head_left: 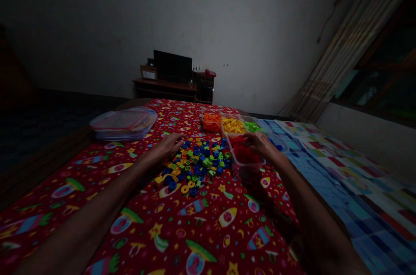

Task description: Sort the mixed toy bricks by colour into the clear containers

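Note:
A heap of small plastic bricks (195, 162), blue, green, yellow and orange, lies on a red patterned cloth (201, 227). My left hand (169, 146) rests palm down at the heap's left edge, fingers stretched toward the bricks. My right hand (260, 141) hovers over a clear tub of red bricks (243, 154) at the heap's right; its fingers are bent over the tub's far rim and what they hold is too dark to see. Behind stand clear tubs of orange bricks (211, 121), yellow bricks (232, 125) and green bricks (252, 127).
A stack of clear lids (125, 122) lies at the back left of the cloth. A blue checked cover (341, 175) spreads to the right. Against the far wall stands a low wooden cabinet (169, 88) with a dark screen. The room is dim.

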A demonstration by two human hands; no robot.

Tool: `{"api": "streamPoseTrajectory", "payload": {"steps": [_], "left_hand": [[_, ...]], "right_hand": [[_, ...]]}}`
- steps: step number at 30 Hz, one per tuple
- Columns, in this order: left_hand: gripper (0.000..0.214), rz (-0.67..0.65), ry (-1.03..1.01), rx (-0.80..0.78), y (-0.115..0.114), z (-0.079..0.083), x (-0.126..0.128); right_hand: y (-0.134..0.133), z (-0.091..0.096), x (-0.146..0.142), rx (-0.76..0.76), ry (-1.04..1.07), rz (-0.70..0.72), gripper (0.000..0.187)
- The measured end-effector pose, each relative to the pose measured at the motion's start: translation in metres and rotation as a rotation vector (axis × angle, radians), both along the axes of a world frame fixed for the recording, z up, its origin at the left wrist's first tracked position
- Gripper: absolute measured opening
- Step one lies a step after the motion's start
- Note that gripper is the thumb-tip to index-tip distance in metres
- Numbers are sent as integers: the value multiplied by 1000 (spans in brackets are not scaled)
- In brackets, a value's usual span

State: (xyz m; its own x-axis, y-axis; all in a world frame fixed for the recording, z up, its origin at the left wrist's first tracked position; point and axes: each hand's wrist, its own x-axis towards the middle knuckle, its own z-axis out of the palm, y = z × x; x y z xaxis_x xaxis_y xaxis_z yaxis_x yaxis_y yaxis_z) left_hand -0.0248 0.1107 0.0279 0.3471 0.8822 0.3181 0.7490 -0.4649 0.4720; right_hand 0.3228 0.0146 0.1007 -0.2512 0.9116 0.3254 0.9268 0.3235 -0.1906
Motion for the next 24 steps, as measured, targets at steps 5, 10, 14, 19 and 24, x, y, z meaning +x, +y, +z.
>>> {"api": "streamPoseTrajectory", "payload": {"steps": [5, 10, 14, 19, 24], "left_hand": [[47, -55, 58, 37, -5, 13, -2], [56, -101, 165, 32, -28, 0, -12], [59, -103, 264, 103, -62, -21, -15], [39, -288, 262, 345, -114, -23, 17], [21, -363, 328, 347, -145, -15, 64]], "right_hand": [[-11, -2, -8, 57, -23, -3, 32], [-9, -15, -51, 94, -220, 120, 25], [-2, -33, -75, 93, -439, 126, 24], [-2, -41, -88, 0, -583, 110, 27], [6, -52, -93, 62, -344, 112, 24]]}}
